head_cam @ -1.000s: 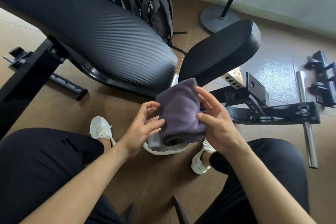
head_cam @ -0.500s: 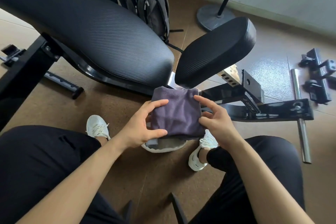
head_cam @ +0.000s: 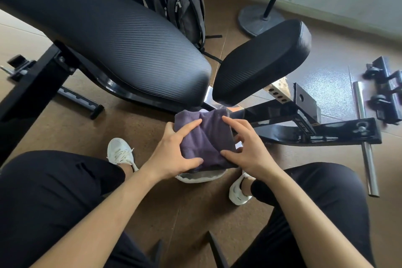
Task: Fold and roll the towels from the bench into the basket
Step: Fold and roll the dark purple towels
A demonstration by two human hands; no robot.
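Starting at the hands, how is the rolled purple cloth towel (head_cam: 204, 137) held?

It is gripped from both sides. The left hand (head_cam: 174, 150) is curled round its left flank, with fingers laid over the top and the thumb pressed near the lower end. The right hand (head_cam: 245, 150) is wrapped round the right flank, with the index finger stretched across the top and the thumb set low. Neither hand is spread wide, and nothing else is held.

Why is it clamped on two sides?

Judging by the grip, the roll is being kept from springing loose. A rolled cloth left unsupported would likely unwind.

Where is it placed?

It is held between the knees, over the white soft-rimmed basket (head_cam: 200, 178) on the brown floor. Only the basket's near rim is seen beneath it, and whether the towel is already touching the basket cannot be told. The black ribbed padded bench (head_cam: 119, 45) stands just beyond.

Which way is it pointed?

The long axis is run away from the body. The near end is set over the basket, and the far end, seemingly the higher one, is aimed at the gap between the bench pads
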